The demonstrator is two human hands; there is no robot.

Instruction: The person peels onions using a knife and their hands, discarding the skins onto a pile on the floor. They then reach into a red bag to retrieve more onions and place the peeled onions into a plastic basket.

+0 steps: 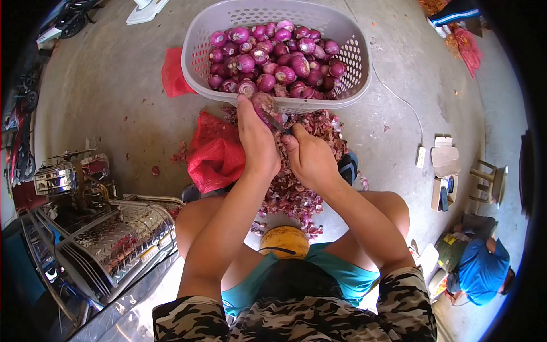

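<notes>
My left hand (258, 139) grips a purple-red onion (263, 105) just in front of the basket's near rim. In my right hand (312, 155) is a small knife (275, 122), its blade against the lower right side of that onion. Most of the knife's dark handle is hidden by my fingers. Beyond both hands stands a grey perforated plastic basket (191, 54), with many red onions (285, 74) inside. Under my hands a heap of dry onion skins (290, 194) lies on the floor between my legs.
A red mesh bag (213, 157) lies left of the skins. A yellow round object (285, 240) is between my thighs. A shiny metal motorcycle frame (114, 222) stands at left. A white cable leads to a power strip (420, 157). A person in blue (484, 265) is at lower right.
</notes>
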